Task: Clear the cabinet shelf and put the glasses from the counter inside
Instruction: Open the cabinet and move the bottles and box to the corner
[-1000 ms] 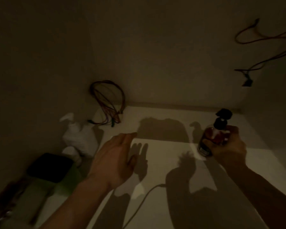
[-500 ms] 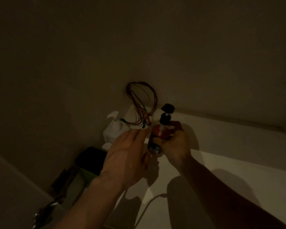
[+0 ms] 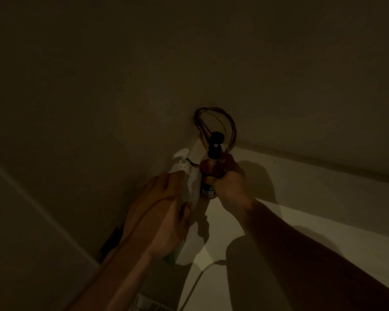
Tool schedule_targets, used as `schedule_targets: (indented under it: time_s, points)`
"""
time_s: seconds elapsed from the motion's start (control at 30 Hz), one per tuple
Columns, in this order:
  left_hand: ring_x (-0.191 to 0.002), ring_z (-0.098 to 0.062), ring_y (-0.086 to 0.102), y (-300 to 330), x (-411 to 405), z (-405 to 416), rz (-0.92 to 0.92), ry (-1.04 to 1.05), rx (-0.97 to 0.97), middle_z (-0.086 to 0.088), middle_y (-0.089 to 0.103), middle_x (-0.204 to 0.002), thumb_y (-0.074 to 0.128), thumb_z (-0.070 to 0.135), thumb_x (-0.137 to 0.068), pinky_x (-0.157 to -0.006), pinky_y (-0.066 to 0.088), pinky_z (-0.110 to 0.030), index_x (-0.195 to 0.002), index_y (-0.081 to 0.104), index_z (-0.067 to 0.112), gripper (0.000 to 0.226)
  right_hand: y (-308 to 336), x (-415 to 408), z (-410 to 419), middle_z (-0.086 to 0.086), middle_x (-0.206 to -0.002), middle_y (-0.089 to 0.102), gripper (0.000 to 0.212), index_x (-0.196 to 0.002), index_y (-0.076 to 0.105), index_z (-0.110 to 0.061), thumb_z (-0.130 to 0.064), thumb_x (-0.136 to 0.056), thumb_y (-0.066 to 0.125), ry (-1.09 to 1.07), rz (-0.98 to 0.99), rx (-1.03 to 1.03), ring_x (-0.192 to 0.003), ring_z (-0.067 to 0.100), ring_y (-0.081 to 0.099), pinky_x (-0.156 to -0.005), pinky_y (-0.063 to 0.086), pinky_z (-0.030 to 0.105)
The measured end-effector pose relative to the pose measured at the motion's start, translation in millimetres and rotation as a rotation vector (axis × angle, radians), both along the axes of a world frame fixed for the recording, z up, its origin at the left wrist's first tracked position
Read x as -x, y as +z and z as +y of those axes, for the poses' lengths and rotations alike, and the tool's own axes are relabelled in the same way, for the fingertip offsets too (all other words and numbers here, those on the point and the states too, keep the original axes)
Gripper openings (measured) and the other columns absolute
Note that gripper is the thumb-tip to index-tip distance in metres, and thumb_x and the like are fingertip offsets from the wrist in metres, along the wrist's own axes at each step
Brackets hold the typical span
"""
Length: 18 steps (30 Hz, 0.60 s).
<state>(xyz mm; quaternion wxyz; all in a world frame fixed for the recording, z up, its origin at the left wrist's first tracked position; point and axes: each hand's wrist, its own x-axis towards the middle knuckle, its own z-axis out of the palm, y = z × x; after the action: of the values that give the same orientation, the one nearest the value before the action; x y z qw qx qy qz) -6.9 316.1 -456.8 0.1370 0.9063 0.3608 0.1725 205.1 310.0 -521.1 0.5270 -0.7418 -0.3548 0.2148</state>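
The scene is dim. The right hand (image 3: 228, 187) is wrapped around a small bottle (image 3: 209, 173), holding it upright above the pale shelf (image 3: 301, 209). The bottle has a reddish-brown body, a black flip cap standing open on a narrow black neck, and a dark label with pale print low on its side. Just to its left stands a white pump bottle (image 3: 184, 169), its spout pointing left, set near the shelf's back left corner. The left hand (image 3: 164, 212) is closed around the lower body of the pump bottle, the thumb showing on its right side. The two bottles sit side by side, almost touching. Behind them a loop of coloured wires (image 3: 218, 124) hangs against the wall. A thin cord (image 3: 198, 279) runs across the shelf below the hands.
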Motion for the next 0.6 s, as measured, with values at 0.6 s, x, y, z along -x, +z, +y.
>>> schedule_targets:
  time_s: [0.6]
  points:
    - [-0.126, -0.014, 0.046, -1, 1, 6, -0.074, 0.046, -0.015, 0.002, 0.047, -0.146, 0.049, 0.04, -0.098, -0.101, 0.035, -0.023, -0.156, 0.028, 0.026, 0.064, -3, -11, 18, 0.012, -0.146, 0.052, 0.076, -0.15, 0.042, -0.023, 0.013, -0.085, 0.06, 0.173, 0.141, 0.018, -0.133, 0.034, 0.051, -0.107, 0.046, 0.056]
